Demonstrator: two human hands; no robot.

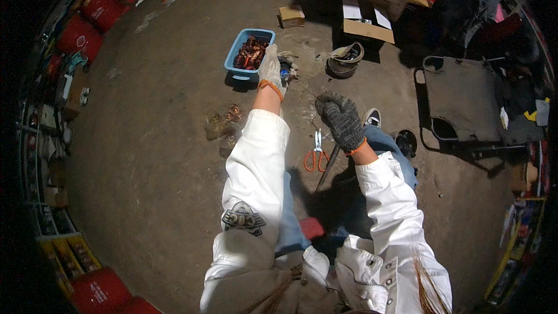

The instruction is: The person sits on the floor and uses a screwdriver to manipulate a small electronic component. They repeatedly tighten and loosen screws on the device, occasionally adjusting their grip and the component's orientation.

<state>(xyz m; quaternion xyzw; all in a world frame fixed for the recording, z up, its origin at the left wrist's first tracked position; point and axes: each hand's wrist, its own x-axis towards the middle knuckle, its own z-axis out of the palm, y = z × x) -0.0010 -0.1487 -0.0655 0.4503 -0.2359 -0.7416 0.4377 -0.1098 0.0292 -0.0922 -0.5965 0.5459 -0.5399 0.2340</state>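
Note:
My left hand (271,70), in a pale work glove, reaches forward beside a blue plastic basin (232,59) full of copper coils (252,52). Its fingers are round a small grey metal part with a blue band (285,74), partly hidden by the glove. My right hand (342,121), in a dark grey knit glove, is closed near my knee. A thin line, perhaps wire or a slim shaft, runs from it toward the metal part; what it grips is hidden. Cutters with orange handles (317,156) lie below, next to a dark rod (328,168).
Loose copper scraps (233,113) lie left of my forearm. Ahead stand a bucket (344,65), a small cardboard block (292,17) and an open carton (368,28). A folding chair (459,99) is at right. Red containers (79,39) and shelves line the left side.

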